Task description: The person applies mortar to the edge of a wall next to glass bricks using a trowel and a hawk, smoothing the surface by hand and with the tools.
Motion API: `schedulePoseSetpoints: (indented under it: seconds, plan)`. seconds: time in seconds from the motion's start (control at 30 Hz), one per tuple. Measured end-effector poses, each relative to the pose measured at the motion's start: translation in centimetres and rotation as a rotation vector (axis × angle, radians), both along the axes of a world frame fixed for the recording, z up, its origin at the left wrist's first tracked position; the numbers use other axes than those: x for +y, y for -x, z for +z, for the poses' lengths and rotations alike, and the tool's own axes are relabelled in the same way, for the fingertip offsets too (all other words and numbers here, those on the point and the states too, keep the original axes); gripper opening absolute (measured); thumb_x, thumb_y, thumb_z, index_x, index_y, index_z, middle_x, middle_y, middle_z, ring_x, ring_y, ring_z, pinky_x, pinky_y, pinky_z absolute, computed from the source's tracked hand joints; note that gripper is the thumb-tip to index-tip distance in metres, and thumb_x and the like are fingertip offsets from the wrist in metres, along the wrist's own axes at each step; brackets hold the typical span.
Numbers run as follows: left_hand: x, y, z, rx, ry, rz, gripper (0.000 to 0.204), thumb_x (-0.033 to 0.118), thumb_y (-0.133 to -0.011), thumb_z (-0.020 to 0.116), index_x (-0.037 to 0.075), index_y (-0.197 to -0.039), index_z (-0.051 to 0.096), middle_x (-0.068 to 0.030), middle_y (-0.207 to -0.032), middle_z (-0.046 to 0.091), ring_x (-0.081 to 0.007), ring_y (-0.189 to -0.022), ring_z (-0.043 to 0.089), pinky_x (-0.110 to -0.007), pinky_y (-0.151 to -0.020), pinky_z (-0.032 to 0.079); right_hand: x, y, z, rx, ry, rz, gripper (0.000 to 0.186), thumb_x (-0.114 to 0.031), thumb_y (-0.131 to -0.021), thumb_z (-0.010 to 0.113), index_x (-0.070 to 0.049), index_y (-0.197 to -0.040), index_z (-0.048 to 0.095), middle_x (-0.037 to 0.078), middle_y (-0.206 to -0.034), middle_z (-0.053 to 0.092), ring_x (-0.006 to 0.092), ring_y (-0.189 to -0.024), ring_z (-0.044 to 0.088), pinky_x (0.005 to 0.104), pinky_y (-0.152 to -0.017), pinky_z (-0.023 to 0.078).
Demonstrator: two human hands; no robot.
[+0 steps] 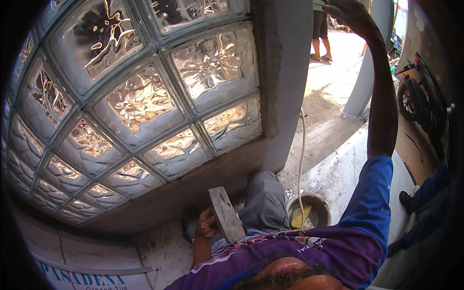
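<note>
A flat rectangular plastering float [226, 215], grey and crusted with dried mortar, is tilted upright in my left hand [207, 224]. My left fingers are closed behind its board, and the handle is mostly hidden. My right arm reaches high to the right, and my right hand [349, 15] is at the top edge of the head view, beside the edge of the grey column [295, 72]. Its fingers stretch to the left, partly cut off, with nothing visible in them. A glass block wall [152, 99] with grey joints fills the left side, above a plastered sill [193, 191].
A bucket [326, 212] with something yellow inside stands by my leg, and a pale hose or cable [303, 145] runs down to it. Outside the opening stands a person [320, 31]. Another person's dark trousers [427, 208] show at right, below a motorbike [418, 96]. A printed carton [92, 270] lies lower left.
</note>
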State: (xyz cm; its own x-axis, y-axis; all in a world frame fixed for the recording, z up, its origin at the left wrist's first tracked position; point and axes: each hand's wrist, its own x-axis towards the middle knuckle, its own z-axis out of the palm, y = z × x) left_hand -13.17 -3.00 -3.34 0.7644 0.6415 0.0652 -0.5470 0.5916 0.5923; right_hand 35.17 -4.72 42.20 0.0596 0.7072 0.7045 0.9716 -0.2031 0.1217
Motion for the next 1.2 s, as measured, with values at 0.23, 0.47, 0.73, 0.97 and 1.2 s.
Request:
schedulePoseSetpoints:
  seconds: [0.23,0.47,0.73,0.97,1.2]
  plan:
    - [0.0,0.0,0.3,-0.041,-0.007,-0.013,0.050,0.008,-0.082,0.064,0.002,-0.128,0.047,-0.0124,-0.117,0.059,-0.0252,-0.106,0.058,-0.040,-0.092,0.046,1.1,0.0,-6.9,0.385,0.169,0.417,0.031,-0.028,-0.083,0.060,0.000,-0.072,0.062,0.004,-0.054,0.052,0.0092,-0.048,0.053,0.0267,-0.046,0.043]
    - [0.2,-0.1,-0.4,0.064,0.003,0.017,0.050,0.008,-0.081,0.065,0.002,-0.128,0.047,-0.0127,-0.118,0.058,-0.0247,-0.106,0.058,-0.039,-0.092,0.046,3.2,-1.6,-7.7,0.329,0.215,0.491,0.035,-0.030,-0.082,0.053,-0.001,-0.065,0.059,0.005,-0.053,0.053,0.0109,-0.046,0.051,0.0270,-0.044,0.040]
    - [-0.4,-0.5,0.7,0.082,-0.035,0.018,0.051,0.010,-0.080,0.067,0.002,-0.127,0.048,-0.0139,-0.118,0.058,-0.0259,-0.107,0.057,-0.042,-0.093,0.045,-2.2,-5.2,-12.8,0.788,0.118,0.368,0.033,-0.030,-0.085,0.052,0.002,-0.082,0.061,0.004,-0.064,0.053,0.0090,-0.057,0.051,0.0231,-0.052,0.040]
    - [0.8,-2.1,1.6,0.101,-0.043,-0.084,0.054,0.011,-0.082,0.065,0.002,-0.130,0.044,-0.0141,-0.123,0.055,-0.0262,-0.111,0.055,-0.041,-0.095,0.044,-3.5,9.8,-24.8,1.463,-0.134,0.813,0.033,-0.021,-0.086,0.055,0.004,-0.106,0.050,0.010,-0.079,0.056,0.0164,-0.070,0.058,0.0297,-0.064,0.049]
    - [0.5,-2.7,3.0,0.110,-0.079,-0.133,0.053,0.013,-0.081,0.065,-0.002,-0.128,0.044,-0.0151,-0.121,0.055,-0.0265,-0.110,0.056,-0.041,-0.095,0.043,0.5,17.1,-25.6,1.460,-0.258,0.766,0.030,-0.015,-0.086,0.060,0.006,-0.100,0.045,0.011,-0.068,0.059,0.0128,-0.059,0.057,0.0279,-0.053,0.047]
